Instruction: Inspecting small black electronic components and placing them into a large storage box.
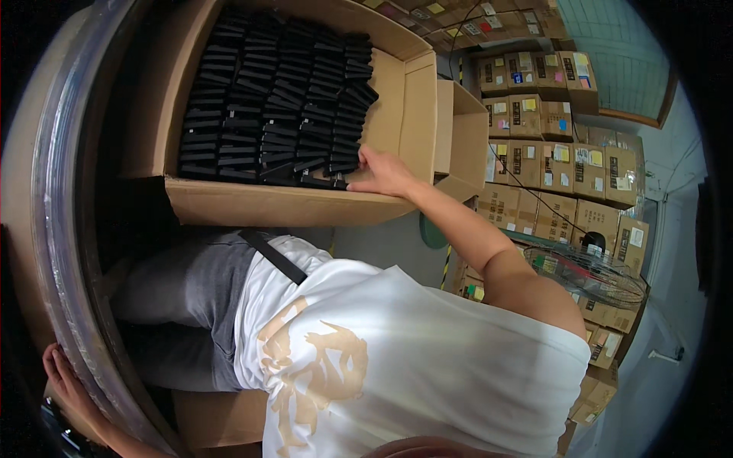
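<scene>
Right hand [388, 174]: reaches over the near wall of an open carton [282, 206], at the right end of the packed load; bent slightly at the wrist
Right fingers: thumb and forefinger apart, tips against the ends of the nearest pieces; cannot tell whether clamped on any one of them
Black pieces [282, 99]: inside the open carton, slim and dark, packed in several columns; mostly lying crosswise, a few tilted; filling the left and middle, with bare cardboard at the right end
Left hand [70, 382]: well apart from the open carton, at the lower left; rests beside a clear plastic-covered edge [57, 191], close against it
Left fingers: stretched out and slightly apart, clamped on nothing visible
Plastic-covered edge: curves down the left side of the view; shiny, bent by the lens
Clothing: white shirt [458, 351] with a tan print; grey trousers [183, 290]; black strap [272, 258] at the waist
Beside the open carton: another carton [464, 122], just to the right
Beneath the trousers: brown cardboard [217, 418], partly hidden
Farther right: stacked boxes [527, 162] with coloured labels, several rows high; wire-caged fan [588, 275] in front of them; pale wall [672, 252] beyond
</scene>
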The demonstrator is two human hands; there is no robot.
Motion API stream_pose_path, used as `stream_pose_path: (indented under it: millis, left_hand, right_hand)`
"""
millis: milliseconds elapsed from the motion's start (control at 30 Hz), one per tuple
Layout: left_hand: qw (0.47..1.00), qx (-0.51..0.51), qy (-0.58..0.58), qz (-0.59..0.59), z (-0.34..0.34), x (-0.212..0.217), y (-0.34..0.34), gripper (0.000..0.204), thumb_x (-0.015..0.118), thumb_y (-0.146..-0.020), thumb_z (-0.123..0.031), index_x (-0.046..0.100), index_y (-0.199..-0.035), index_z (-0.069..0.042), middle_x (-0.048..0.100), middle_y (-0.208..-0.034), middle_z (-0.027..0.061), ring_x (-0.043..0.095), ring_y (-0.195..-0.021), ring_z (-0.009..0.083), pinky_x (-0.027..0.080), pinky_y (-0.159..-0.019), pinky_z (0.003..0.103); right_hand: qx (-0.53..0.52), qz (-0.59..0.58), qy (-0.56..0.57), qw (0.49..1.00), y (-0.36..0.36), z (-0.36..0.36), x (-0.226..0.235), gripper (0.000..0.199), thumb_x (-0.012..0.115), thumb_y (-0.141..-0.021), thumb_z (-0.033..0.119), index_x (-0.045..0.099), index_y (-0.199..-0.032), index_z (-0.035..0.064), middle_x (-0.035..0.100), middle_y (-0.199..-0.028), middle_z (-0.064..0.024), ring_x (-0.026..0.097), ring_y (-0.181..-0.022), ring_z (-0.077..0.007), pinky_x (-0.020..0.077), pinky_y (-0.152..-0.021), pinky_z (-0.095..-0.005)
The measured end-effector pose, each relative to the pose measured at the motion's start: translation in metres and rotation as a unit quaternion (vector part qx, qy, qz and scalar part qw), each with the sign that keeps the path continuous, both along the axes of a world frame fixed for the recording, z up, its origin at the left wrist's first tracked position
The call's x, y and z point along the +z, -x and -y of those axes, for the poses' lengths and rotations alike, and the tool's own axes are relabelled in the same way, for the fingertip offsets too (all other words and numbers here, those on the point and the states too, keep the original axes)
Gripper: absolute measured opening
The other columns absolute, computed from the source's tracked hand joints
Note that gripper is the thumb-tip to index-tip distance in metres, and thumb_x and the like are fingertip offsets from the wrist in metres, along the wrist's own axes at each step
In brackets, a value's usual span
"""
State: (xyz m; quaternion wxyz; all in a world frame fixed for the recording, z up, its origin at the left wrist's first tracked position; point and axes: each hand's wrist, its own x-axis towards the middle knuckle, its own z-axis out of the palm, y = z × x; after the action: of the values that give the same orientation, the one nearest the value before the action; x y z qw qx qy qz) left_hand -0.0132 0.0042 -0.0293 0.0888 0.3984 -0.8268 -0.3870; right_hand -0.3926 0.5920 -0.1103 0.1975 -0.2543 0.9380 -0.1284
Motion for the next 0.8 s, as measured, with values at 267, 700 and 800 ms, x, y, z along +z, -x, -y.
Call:
stream_pose_path:
  millis: [267, 700, 800]
  left_hand:
    - [1.0, -0.004, -0.008, 0.01, 0.002, 0.004, 0.001, 0.029, 0.042, -0.106, -0.03, 0.058, -0.113, -0.007, 0.057, -0.095, 0.0014, 0.047, -0.079, 0.0087, 0.039, -0.075, 0.022]
    - [0.998, -0.01, -0.01, -0.063, 0.004, -0.012, -0.001, 0.026, 0.043, -0.106, -0.028, 0.058, -0.111, -0.008, 0.053, -0.084, -0.0013, 0.044, -0.072, 0.0063, 0.037, -0.069, 0.02]
    - [0.998, -0.018, -0.044, -0.048, 0.004, -0.004, -0.002, 0.025, 0.043, -0.106, -0.027, 0.058, -0.11, -0.008, 0.054, -0.088, -0.0008, 0.045, -0.074, 0.0066, 0.037, -0.07, 0.02]
  right_hand:
    - [0.263, -0.042, -0.048, 0.963, 0.015, 0.008, 0.004, 0.031, 0.067, -0.084, 0.033, 0.057, -0.084, 0.0041, 0.066, -0.079, -0.0095, 0.062, -0.071, -0.0356, 0.05, -0.064, -0.0409]
    - [0.16, 0.007, -0.085, 0.983, 0.043, 0.024, 0.02, 0.03, 0.062, -0.089, 0.034, 0.06, -0.085, 0.0041, 0.065, -0.075, -0.0082, 0.06, -0.066, -0.0278, 0.0487, -0.06, -0.0341]
    - [-0.199, -0.093, 0.12, 0.968, 0.103, 0.026, 0.006, 0.03, 0.061, -0.088, 0.034, 0.067, -0.096, 0.0058, 0.066, -0.082, -0.0075, 0.059, -0.069, -0.0228, 0.0482, -0.062, -0.0337]
